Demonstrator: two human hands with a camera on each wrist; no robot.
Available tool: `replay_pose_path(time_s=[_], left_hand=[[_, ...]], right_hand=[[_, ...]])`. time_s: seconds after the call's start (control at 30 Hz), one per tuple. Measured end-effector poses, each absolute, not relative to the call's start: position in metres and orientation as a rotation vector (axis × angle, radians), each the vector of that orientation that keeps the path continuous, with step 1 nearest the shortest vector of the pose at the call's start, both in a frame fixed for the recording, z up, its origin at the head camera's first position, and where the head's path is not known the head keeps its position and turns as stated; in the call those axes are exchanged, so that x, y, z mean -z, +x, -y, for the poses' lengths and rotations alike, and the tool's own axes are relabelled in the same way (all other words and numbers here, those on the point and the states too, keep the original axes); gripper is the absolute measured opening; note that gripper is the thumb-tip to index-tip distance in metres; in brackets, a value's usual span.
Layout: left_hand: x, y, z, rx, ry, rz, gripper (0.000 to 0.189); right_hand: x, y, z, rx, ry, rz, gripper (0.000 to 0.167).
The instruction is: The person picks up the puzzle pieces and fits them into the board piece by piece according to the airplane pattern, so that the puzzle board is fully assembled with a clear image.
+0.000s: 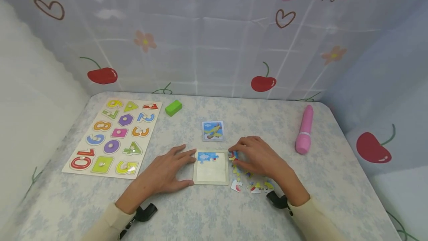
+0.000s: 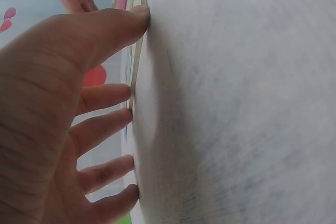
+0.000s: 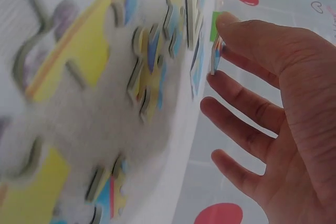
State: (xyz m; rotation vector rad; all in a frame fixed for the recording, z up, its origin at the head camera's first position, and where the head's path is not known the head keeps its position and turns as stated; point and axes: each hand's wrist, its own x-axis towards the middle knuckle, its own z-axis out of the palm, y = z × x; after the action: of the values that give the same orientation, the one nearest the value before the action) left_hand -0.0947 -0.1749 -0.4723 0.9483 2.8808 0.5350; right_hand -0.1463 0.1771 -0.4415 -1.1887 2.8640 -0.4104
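Observation:
A square wooden puzzle tray [image 1: 211, 174] lies on the table, with blue cloud pieces [image 1: 206, 156] along the upper left of its inside. My left hand [image 1: 164, 171] rests beside it, fingers spread and fairly straight, thumb and fingertips against its left edge. Just off the tray's right side, my right hand [image 1: 258, 154] pinches a puzzle piece [image 3: 216, 56] between thumb and fingertips, raised on edge in the right wrist view. Several loose puzzle pieces [image 1: 236, 186] lie under and below that hand, some partly hidden by it.
Behind the tray is a small airplane picture card [image 1: 213, 131]. A number and shape board [image 1: 113, 137] lies at the left, near a green block [image 1: 173, 108]. Toward the right stands out a pink wand-like object [image 1: 304, 129]. A printed curtain [image 1: 214, 47] hangs behind the table.

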Motion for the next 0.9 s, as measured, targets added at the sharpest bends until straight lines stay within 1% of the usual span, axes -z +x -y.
replay_pose_path(time_s=[0.37,0.9], left_hand=[[0.472,-0.094,0.174,-0.528,0.922,-2.874,0.066],[0.471,-0.095,0.173,-0.531,0.922,-2.874,0.066]], right_hand=[[0.442,-0.148,-0.156,0.382,-1.207,-2.826,0.036],[0.442,-0.150,-0.141,0.353,-1.229,-2.796,0.037]])
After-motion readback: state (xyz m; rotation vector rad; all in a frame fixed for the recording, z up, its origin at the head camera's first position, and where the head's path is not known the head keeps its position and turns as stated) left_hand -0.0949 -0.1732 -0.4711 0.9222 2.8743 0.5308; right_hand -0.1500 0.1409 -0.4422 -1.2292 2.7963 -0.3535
